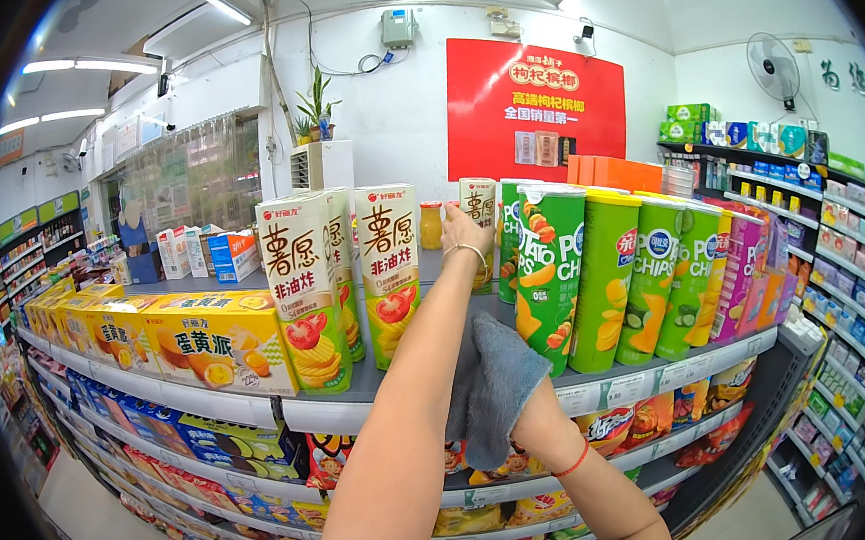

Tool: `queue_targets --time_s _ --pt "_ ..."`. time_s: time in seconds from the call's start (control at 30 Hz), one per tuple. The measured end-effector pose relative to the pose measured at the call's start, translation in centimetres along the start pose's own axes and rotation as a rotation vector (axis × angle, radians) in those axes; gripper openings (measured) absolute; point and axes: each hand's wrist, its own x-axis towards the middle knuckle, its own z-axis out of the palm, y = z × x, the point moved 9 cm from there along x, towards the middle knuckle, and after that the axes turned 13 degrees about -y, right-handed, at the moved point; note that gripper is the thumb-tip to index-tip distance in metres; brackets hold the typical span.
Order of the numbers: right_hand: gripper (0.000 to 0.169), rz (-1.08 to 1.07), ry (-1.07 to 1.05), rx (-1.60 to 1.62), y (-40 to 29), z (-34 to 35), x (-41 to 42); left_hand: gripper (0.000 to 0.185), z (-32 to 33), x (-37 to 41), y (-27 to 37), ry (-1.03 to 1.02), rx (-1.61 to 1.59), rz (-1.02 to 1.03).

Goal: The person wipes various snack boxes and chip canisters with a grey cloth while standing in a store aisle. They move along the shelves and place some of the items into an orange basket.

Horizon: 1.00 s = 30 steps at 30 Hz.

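Note:
My left hand [466, 231] reaches to the back of the grey top shelf [402, 370]. It overlaps the left side of a tall potato snack carton [479, 200], beside a jar with yellow contents [431, 226]. Its fingers are partly hidden, so I cannot tell whether they grip anything. A grey-blue cloth [502, 385] is in my right hand [537, 417] at the shelf's front edge, hanging over the price rail. Matching cartons [302, 294] and another carton [390, 277] stand upright to the left. Green potato chip canisters [553, 280] stand close on the right.
Yellow egg-yolk pie boxes [216, 345] line the shelf at left. Purple canisters [737, 275] stand at its right end, with orange boxes [614, 173] behind the green ones. Bagged snacks [609, 427] fill lower shelves. Stocked wall shelving [829, 242] runs along the right.

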Motion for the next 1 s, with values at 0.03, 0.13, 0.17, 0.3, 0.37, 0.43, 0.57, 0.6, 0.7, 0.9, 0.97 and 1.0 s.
queue_targets --time_s 0.03,0.13,0.17,0.3,0.37,0.43,0.57,0.6,0.7,0.9,0.97,1.0 --pt "0.054 0.003 0.019 0.034 0.3 0.2 0.0 0.102 0.3 0.3 0.1 -0.009 0.000 -0.011" --pt "0.051 -0.014 0.021 -0.049 -0.4 -0.2 0.2 0.105 1.1 1.5 0.0 -0.035 -0.001 -0.030" --pt "0.050 -0.024 0.013 -0.107 -0.7 -0.3 0.3 0.106 1.4 2.1 -0.2 -0.043 -0.002 -0.025" --pt "0.047 -0.014 0.014 -0.110 -0.9 -0.2 0.6 0.108 2.1 4.1 -1.7 -0.051 -0.074 -0.010" --pt "0.046 0.006 -0.003 -0.099 -0.9 -0.2 0.8 0.098 1.7 4.7 -2.3 0.032 -0.021 0.016" --pt "0.045 -0.013 0.023 -0.105 -1.0 -0.5 0.8 0.098 2.1 4.3 -1.8 -0.033 -0.075 0.007" --pt "0.042 -0.055 0.063 -0.156 -1.3 -0.7 0.4 0.082 1.1 2.3 -0.9 0.012 -0.034 -0.025" --pt "0.041 -0.028 0.057 -0.139 -1.1 -0.6 0.5 0.081 0.6 1.7 -0.7 0.030 -0.034 -0.015" --pt "0.039 0.020 0.057 -0.087 -0.4 -0.5 0.8 0.082 -0.3 -0.5 -0.1 0.103 -0.025 -0.033" --pt "0.039 -0.049 0.160 -0.098 -0.2 -0.5 0.3 0.085 -3.1 -4.1 1.8 0.232 0.000 0.067" --pt "0.041 -0.139 0.217 -0.188 -1.0 -0.4 -0.3 0.086 -3.4 -5.3 1.9 0.213 -0.011 0.080" --pt "0.045 -0.136 0.216 -0.243 -0.6 -0.3 -0.5 0.088 -3.4 -6.4 2.3 0.211 -0.027 0.079"
